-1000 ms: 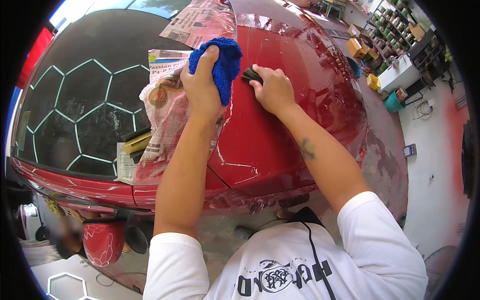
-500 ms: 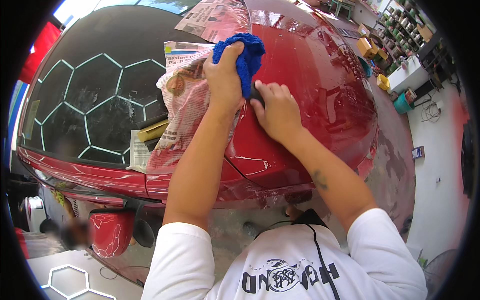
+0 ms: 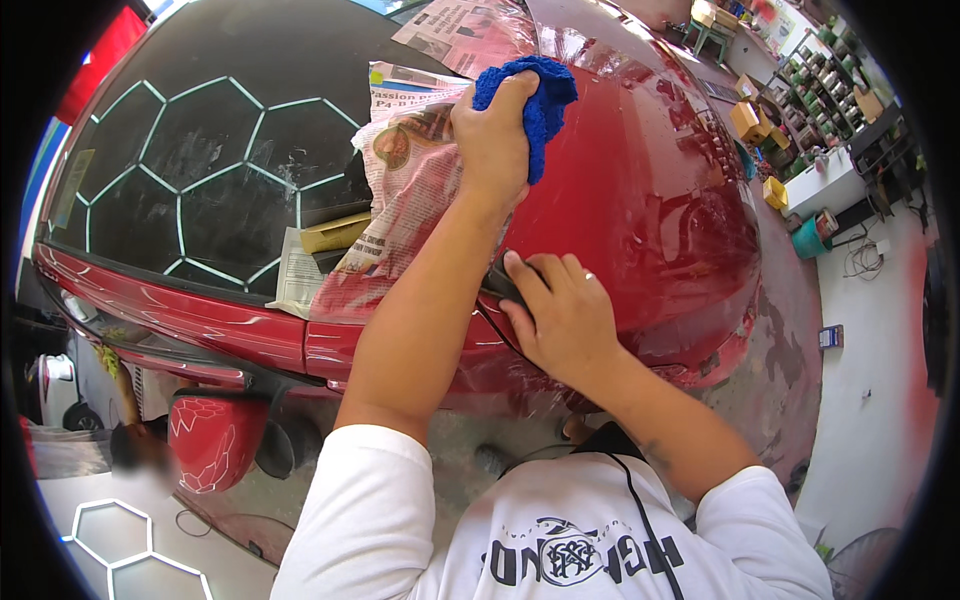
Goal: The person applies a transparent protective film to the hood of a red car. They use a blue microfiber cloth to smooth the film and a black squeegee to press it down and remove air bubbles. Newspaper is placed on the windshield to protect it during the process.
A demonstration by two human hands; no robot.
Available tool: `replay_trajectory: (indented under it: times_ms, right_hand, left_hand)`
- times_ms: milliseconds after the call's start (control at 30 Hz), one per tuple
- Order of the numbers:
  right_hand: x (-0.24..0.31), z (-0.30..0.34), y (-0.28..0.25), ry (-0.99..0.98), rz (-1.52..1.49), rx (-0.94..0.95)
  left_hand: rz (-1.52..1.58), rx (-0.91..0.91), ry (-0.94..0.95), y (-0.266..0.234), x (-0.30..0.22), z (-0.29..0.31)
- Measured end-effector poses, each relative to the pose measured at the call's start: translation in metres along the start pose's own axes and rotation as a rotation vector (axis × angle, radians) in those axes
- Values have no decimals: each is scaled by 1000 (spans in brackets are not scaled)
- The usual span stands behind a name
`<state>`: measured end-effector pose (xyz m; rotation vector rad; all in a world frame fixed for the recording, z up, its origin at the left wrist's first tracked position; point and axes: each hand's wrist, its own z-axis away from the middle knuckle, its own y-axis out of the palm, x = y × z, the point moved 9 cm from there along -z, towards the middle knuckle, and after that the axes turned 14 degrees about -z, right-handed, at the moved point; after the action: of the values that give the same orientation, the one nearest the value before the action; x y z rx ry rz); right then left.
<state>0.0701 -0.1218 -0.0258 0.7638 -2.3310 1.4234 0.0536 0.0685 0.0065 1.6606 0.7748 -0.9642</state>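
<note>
My left hand (image 3: pixel 494 140) grips a bunched blue cloth (image 3: pixel 536 96) and presses it on the glossy red car panel (image 3: pixel 650 200), beside newspaper masking (image 3: pixel 410 190) taped along the window edge. My right hand (image 3: pixel 560 315) lies lower on the panel, close to my left forearm, pressing a small dark flat pad (image 3: pixel 497 283) against the red surface. Only an edge of the pad shows under the fingers.
A dark windshield (image 3: pixel 200 170) reflects hexagonal lights at the left. A red side mirror (image 3: pixel 212 440) hangs below. Shelves, boxes and a teal bucket (image 3: pixel 808 240) stand on the wet floor at the right.
My right hand has slid down the panel toward me with the dark pad. The left hand with the blue cloth stays near the newspaper.
</note>
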Motion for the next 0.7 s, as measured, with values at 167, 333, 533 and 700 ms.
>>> replay_trajectory:
  times_ms: [167,333,533,700]
  right_hand:
    - [-95,-62,-16,120,204,-187]
    - [-38,-9,-3,36,99,-61]
    - [-166,-121,-11,122,254,-149]
    - [-264,-216,-13,272,280,-98]
  left_hand:
    - [16,-9,15,8,3,-4]
    - [63,-72,18,-13,-9,-4]
    - [-80,-66,-7,-21,0,-9]
    - [-139,-62,-19,-23,-1,-9]
